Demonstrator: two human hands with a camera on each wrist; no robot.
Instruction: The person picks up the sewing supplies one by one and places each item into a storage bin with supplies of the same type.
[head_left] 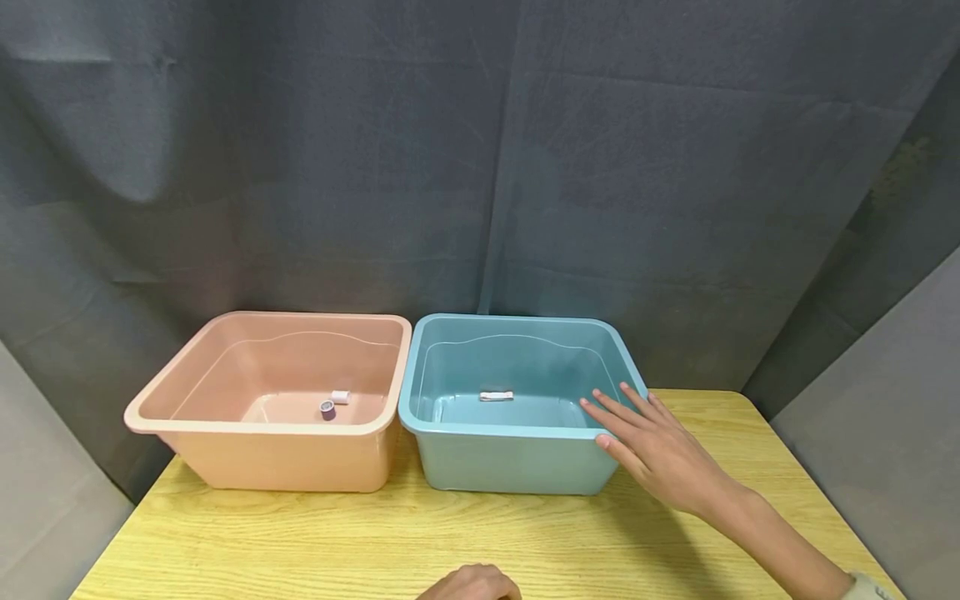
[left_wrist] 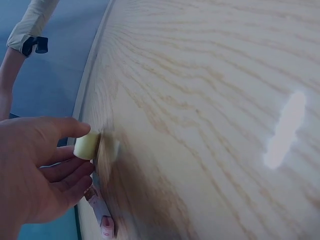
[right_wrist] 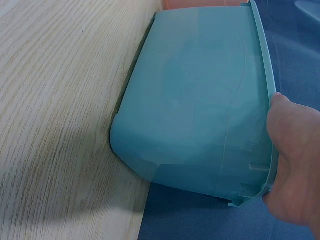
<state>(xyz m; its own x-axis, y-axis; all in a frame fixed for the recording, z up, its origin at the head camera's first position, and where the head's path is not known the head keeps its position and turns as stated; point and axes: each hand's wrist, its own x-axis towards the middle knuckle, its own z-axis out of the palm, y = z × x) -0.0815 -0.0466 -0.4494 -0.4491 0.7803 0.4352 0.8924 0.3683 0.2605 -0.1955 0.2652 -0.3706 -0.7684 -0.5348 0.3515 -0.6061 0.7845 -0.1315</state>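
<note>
My left hand [head_left: 474, 582] is at the bottom edge of the head view, with only its back showing there. In the left wrist view it pinches a small pale-yellow cylinder [left_wrist: 87, 145] between thumb and fingers, close over the wooden table. Just beyond its fingers lies a narrow whitish strip with pinkish markings [left_wrist: 103, 217]. My right hand [head_left: 660, 450] reaches over the right rim of a blue bin [head_left: 517, 458], its fingers spread and straight. A small white strip-like piece [head_left: 496, 396] lies on that bin's floor.
Left of the blue bin, rims side by side, stands a pink bin [head_left: 292, 458]. It holds a small white cylinder [head_left: 341, 397] and a dark-sided ring-like cylinder [head_left: 327, 409]. Both bins stand on the wooden table [head_left: 300, 542], with a grey curtain [head_left: 375, 167] behind.
</note>
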